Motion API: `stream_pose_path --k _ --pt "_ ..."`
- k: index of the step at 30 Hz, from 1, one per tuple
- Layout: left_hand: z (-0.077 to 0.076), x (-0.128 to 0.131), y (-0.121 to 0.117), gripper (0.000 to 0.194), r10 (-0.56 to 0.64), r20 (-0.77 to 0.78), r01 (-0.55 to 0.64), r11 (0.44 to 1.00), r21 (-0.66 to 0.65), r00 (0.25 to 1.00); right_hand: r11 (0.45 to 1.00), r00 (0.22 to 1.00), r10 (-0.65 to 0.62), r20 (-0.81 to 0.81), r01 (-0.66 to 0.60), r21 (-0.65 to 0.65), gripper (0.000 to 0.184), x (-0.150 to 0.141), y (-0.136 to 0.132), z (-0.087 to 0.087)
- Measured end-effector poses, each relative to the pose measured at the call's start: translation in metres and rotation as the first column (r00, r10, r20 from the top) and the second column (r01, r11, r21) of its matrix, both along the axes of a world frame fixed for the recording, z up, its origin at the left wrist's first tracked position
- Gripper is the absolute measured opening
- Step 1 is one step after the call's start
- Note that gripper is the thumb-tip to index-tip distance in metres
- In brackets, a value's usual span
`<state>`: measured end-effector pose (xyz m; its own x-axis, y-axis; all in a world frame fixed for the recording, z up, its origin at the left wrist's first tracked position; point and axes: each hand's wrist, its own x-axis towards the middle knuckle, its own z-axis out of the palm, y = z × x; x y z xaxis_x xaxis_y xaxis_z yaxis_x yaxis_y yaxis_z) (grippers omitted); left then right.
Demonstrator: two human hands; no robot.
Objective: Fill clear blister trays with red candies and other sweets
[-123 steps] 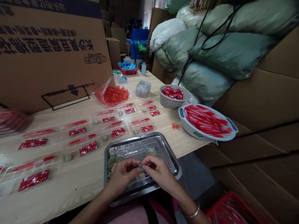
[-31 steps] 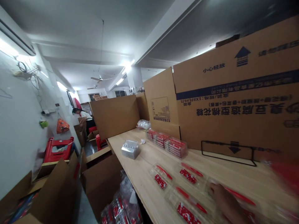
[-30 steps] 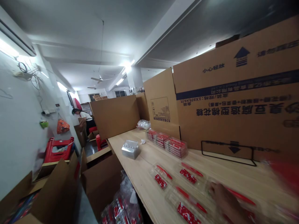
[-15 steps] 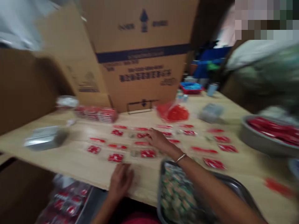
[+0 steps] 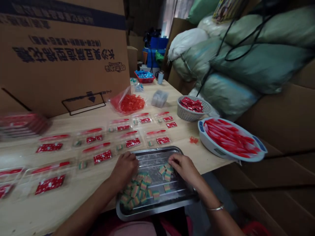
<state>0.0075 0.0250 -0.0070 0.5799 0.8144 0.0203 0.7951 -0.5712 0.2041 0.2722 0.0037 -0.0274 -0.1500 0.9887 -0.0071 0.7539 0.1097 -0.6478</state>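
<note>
My left hand rests at the left rim of a steel tray, its fingers curled down by a heap of small striped candies. My right hand hangs over the tray's right part, fingertips at a few loose candies. Whether either hand grips a candy is hidden by the fingers. Left of the tray lie clear plastic packs, each with a red printed card, a red stick and a small candy.
Behind the tray stand a grey basket of red packets, a white basin of red sticks and a bag of red candies. Cardboard boxes line the left side, and large green sacks are piled on the right.
My view has swung back to the tray after turning left along the table. My hands, pinched together over the tray earlier, are now apart, and candies lie heaped at the tray's near left.
</note>
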Motion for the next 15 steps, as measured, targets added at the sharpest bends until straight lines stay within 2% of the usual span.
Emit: stream_pose_path --k 3,7,9,11,13,15 --pt "0.005 0.016 0.012 0.022 -0.008 -0.125 0.001 0.998 -0.06 0.992 0.998 0.997 -0.051 0.064 0.049 0.026 0.014 0.002 -0.004 0.007" --pt "0.001 0.014 0.012 0.024 -0.021 -0.105 0.011 0.996 -0.093 0.994 0.999 0.982 0.018 0.187 -0.011 -0.041 0.015 -0.02 -0.014 0.015" --pt "-0.004 0.01 0.009 0.025 0.009 -0.009 -0.01 0.995 -0.101 1.0 0.996 0.96 0.028 0.278 -0.002 -0.092 0.014 -0.033 -0.019 0.016" --pt "-0.008 0.007 0.004 0.023 0.091 0.148 -0.076 0.992 -0.099 0.985 0.994 0.946 0.035 0.323 0.002 -0.113 0.012 -0.041 -0.022 0.016" --pt "-0.01 0.006 -0.002 0.022 0.179 0.31 -0.144 0.98 -0.134 0.934 0.994 0.955 0.053 0.292 -0.023 -0.105 0.008 -0.04 -0.022 0.015" --pt "-0.008 0.007 -0.01 0.019 0.253 0.424 -0.163 0.958 -0.238 0.87 0.994 0.977 0.064 0.204 -0.044 -0.103 0.007 -0.035 -0.02 0.013"
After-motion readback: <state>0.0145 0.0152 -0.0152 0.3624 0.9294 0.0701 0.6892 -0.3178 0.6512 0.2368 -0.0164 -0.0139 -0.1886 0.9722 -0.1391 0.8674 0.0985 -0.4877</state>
